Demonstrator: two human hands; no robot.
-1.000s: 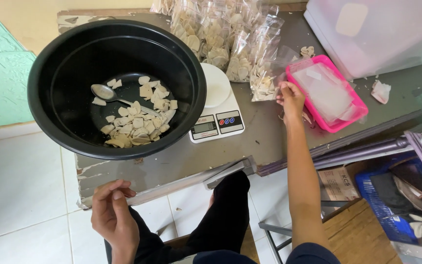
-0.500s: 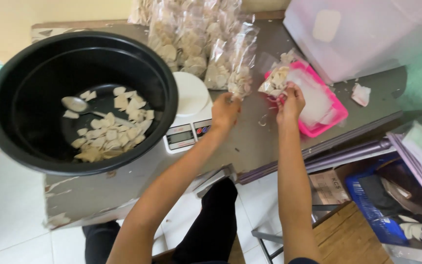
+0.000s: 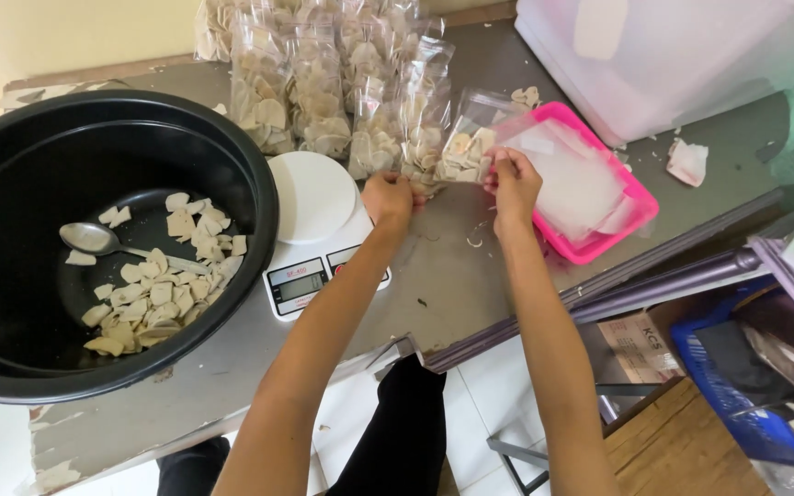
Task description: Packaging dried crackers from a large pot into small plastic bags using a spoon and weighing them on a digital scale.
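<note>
Head camera looks down on your two hands holding a small clear plastic bag of pale chips point(image 3: 463, 152) over the grey tabletop point(image 3: 470, 266), a little right of centre. Your right hand point(image 3: 511, 182) pinches the bag's right end, fingers closed on the plastic; your left hand point(image 3: 388, 197) is closed at the bag's left end, though whether it grips this bag or the neighbouring one you cannot tell from here.

At 3 o'clock of the bag, just beside your right hand, sits a pink rectangular plastic tray point(image 3: 640, 216) holding flat clear empty bags. At 12 o'clock and 10 o'clock stands a row of filled clear bags of the same chips point(image 3: 314, 83), touching one another. At 8 o'clock of your left hand rests a white digital kitchen scale with a round platform point(image 3: 312, 197). Farther out at 9 o'clock lies a large black round basin point(image 3: 232, 156) holding loose pale chips point(image 3: 153, 294) and a metal spoon point(image 3: 94, 239). At 2 o'clock stands a translucent white plastic storage box point(image 3: 691, 64).
</note>
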